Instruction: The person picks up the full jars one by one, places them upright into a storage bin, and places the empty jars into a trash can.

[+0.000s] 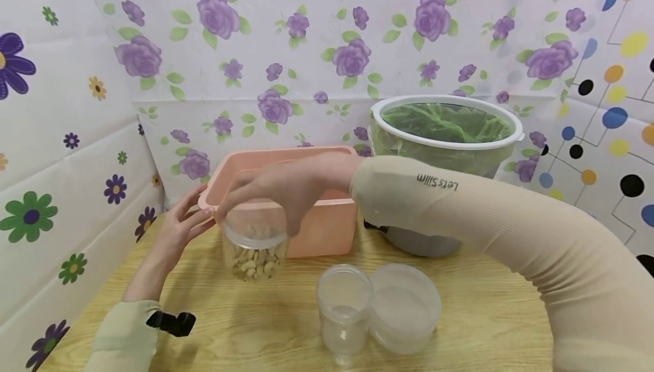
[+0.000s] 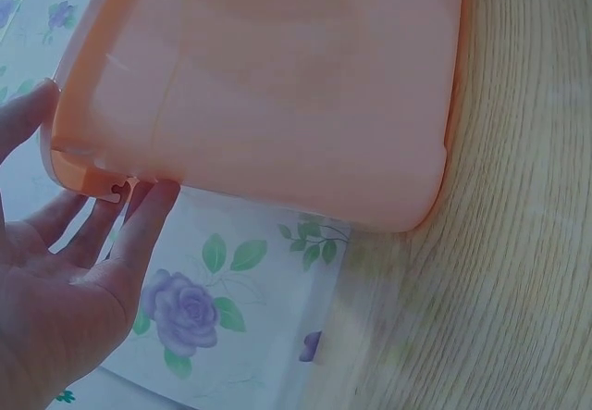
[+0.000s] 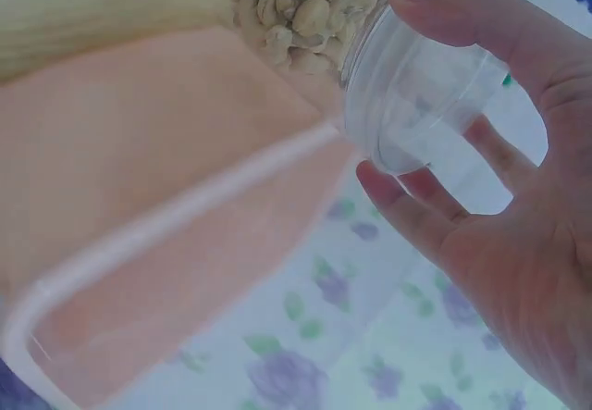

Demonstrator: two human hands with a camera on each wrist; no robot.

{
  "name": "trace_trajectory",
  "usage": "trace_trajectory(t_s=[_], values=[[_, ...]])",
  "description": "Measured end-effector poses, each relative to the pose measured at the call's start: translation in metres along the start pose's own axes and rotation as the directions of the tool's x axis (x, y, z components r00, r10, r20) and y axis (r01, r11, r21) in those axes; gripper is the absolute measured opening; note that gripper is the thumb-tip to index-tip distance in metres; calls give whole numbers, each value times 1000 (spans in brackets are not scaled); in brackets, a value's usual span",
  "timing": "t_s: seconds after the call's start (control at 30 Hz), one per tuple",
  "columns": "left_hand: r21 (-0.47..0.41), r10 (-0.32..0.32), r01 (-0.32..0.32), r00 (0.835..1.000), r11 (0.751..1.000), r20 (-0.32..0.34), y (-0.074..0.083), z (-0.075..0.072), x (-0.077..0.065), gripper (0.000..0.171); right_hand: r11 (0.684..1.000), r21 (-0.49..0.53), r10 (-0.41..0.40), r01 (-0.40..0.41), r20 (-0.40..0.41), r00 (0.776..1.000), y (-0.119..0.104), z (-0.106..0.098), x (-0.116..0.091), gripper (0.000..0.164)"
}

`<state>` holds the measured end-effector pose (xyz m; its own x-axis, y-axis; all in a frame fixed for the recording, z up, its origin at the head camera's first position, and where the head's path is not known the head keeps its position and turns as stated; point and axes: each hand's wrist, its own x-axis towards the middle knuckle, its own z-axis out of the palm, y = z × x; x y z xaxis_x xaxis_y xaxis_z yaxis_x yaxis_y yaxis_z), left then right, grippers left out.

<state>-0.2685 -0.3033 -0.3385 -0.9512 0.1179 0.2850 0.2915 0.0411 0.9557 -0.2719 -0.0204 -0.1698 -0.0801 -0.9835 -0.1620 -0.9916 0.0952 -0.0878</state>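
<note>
A clear jar with cashews in its lower part is at the front left of the pink plastic bin. My right hand grips the jar's clear top from above, blurred in the head view. In the right wrist view, thumb and fingers spread around that clear top, with the cashews beyond it. At the bin's left end, my left hand holds the rim. The left wrist view has its thumb on one side of the rim and its fingers under it.
A clear tall jar stands at the front middle of the wooden table, beside a wide round clear container. At the back right is a bucket with a green liner and white rim. Flowered sheets hang behind.
</note>
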Motion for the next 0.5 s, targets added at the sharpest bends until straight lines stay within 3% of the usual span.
trace_trajectory(t_s=[0.33,0.5], values=[[38,-5,5,1000,999,-2,0,0,1,63,989,-30,144,-147,-73,987,2,-54,-6,97],[40,-14,14,1000,999,-4,-1,0,1,67,964,-71,251,-258,-95,963,7,-74,-12,100]])
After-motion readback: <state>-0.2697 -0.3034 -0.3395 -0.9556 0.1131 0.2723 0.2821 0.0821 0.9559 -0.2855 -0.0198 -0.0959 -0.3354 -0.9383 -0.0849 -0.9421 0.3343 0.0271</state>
